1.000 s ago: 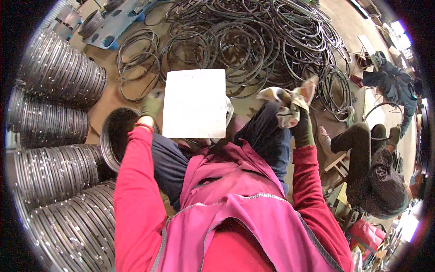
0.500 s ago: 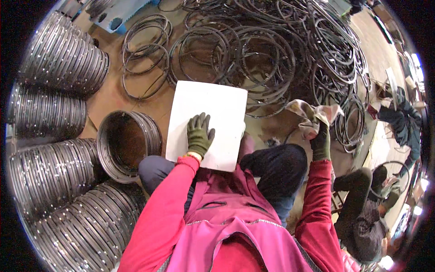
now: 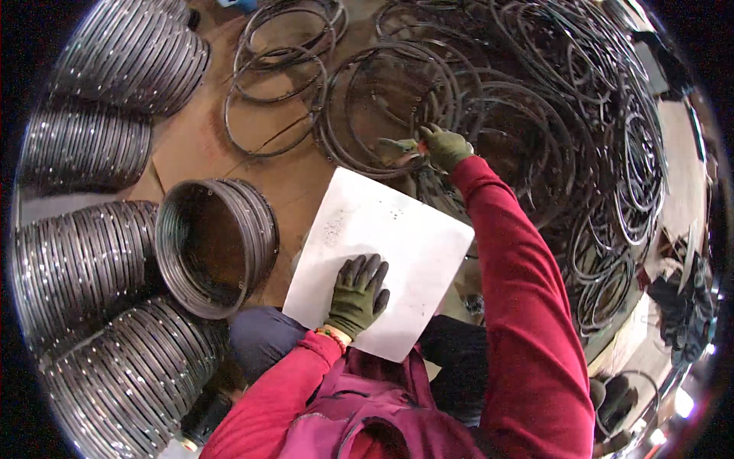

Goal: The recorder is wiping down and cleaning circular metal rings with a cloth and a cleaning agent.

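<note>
A white rectangular board (image 3: 413,245) lies tilted across my lap, with dark specks near its far edge. My left hand (image 3: 358,300), in a green glove with dark fingertips, lies on it, fingers stretched out. Beyond the board's far edge, my gloved right hand (image 3: 447,148) reaches among dark hoops (image 3: 359,115) on the floor. Its fingers are closed around a small object (image 3: 404,151) with a pale end and a red part, too small to make out, lying over the hoops.
Stacks of dark hoops (image 3: 84,279) line the left side. A shorter hoop stack (image 3: 260,245) lies on its side beside my left knee. A large tangled heap of hoops (image 3: 612,145) fills the far right. Another person's dark clothing (image 3: 684,306) shows at the right rim.
My right hand has moved left and forward to the hoops; the cloth it held is out of sight. The board has turned clockwise and now shows specks. My left hand stays on it.
</note>
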Demonstrator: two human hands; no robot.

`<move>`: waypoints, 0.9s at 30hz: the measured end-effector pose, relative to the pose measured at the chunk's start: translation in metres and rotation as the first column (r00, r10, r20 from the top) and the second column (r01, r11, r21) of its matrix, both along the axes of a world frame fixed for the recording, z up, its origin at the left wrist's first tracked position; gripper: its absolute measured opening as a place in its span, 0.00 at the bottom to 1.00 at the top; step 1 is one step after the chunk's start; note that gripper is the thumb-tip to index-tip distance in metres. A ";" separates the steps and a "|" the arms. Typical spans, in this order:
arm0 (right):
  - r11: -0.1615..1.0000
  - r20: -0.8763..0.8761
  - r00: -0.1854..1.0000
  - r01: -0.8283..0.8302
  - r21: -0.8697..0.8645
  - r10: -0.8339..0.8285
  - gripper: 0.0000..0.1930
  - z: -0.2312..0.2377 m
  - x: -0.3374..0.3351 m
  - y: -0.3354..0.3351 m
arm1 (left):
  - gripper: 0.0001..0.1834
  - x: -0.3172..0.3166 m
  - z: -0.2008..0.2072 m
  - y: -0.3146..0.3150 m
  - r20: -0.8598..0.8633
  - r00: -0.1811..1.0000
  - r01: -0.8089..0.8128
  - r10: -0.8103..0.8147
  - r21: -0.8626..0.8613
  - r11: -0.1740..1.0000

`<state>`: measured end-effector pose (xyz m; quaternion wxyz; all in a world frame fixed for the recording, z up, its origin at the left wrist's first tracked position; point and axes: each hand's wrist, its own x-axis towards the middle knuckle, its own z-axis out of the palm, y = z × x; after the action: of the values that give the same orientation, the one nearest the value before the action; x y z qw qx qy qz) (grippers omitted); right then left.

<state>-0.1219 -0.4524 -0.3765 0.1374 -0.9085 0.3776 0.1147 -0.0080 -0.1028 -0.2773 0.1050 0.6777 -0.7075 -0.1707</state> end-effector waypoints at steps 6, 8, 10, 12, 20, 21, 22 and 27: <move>1.000 -0.242 0.970 0.019 0.002 -0.018 0.11 -0.050 -0.005 -0.006 | 0.28 0.004 0.000 -0.001 -0.061 0.998 -0.025 0.026 0.013 1.000; 0.988 -0.245 0.969 -0.075 -0.138 0.039 0.08 -0.049 -0.003 -0.006 | 0.29 0.004 -0.002 -0.001 -0.048 0.998 -0.035 0.036 0.019 0.999; 0.973 -0.239 0.968 0.017 -0.230 -0.074 0.08 -0.050 -0.033 -0.039 | 0.29 -0.010 -0.003 -0.009 -0.086 0.996 0.001 -0.002 -0.019 1.000; 0.927 -0.267 0.964 -0.107 -0.360 0.007 0.09 -0.003 -0.018 -0.053 | 0.29 -0.005 -0.001 -0.007 -0.074 0.997 -0.010 0.009 -0.021 1.000; 0.858 -0.021 0.992 -0.119 -0.499 0.125 0.09 0.236 -0.120 -0.028 | 0.28 -0.004 -0.006 0.001 -0.075 0.997 -0.016 0.009 -0.102 0.995; 0.844 -0.001 0.989 -0.128 -0.520 0.150 0.09 0.243 -0.154 -0.028 | 0.28 -0.006 -0.007 0.000 -0.062 0.998 -0.009 0.002 -0.128 0.992; 0.852 -0.002 0.997 -0.070 -0.519 0.080 0.12 0.265 -0.163 -0.010 | 0.28 -0.003 -0.003 0.003 -0.048 0.999 -0.015 0.009 -0.123 0.992; 0.718 0.404 0.853 0.505 -0.479 -0.330 0.16 0.383 -0.202 0.108 | 0.30 0.000 -0.009 0.011 0.061 0.998 0.007 0.001 -0.131 0.991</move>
<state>-0.3242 -0.3445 0.0068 -0.0635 -0.8032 0.5669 -0.1718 -0.0084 -0.0919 -0.2866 0.1274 0.6732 -0.7210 -0.1035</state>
